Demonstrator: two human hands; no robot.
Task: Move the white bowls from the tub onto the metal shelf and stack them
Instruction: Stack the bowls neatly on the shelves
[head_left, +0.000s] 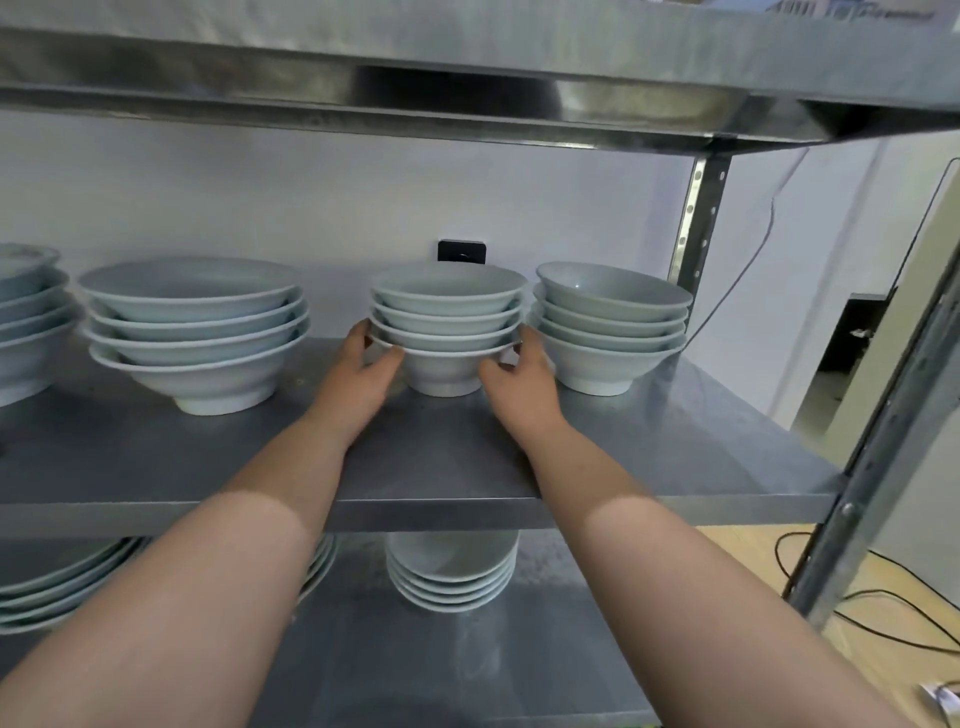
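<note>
Metal shelf (649, 447) against a white wall carries a stack of four white bowls (447, 312), with left hand (358, 374) and right hand (524, 384) curling their fingers round its bottom rim; a sideways nudge could knock the neighbouring stack (610, 332), touching or nearly so, or tip the bowls.

Both arms outstretched, left hand (363, 376) and right hand (522, 384) facing, fingers (358, 332) curled.

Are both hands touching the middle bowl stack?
Touching. The head view shows the left hand and right hand holding the middle stack by its bottom bowl's rim, one on each side.
</note>
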